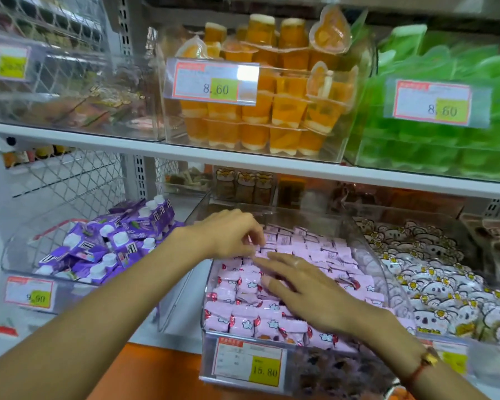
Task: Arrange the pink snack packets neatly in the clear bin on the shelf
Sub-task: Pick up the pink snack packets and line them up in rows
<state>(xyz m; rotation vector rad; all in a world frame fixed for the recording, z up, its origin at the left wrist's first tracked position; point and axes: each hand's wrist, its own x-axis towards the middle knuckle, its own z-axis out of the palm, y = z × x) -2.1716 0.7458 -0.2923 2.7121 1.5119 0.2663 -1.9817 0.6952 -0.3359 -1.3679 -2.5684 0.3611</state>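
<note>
The clear bin (367, 243) stands on the lower shelf, tilted toward me and filled with several rows of pink snack packets (243, 316). My left hand (231, 232) hovers over the back left rows with its fingers curled down, and the fingertips pinch a pink packet (259, 249) there. My right hand (306, 290) lies flat on the middle packets with straight fingers pointing left. A price tag reading 15.80 (248, 362) hangs on the bin's front.
A bin of purple spouted pouches (98, 246) sits to the left, a bin of koala-print packets (433, 278) to the right. The upper shelf (162, 150) carries orange jelly cups (272, 111) and green packs (451, 140) close above my hands.
</note>
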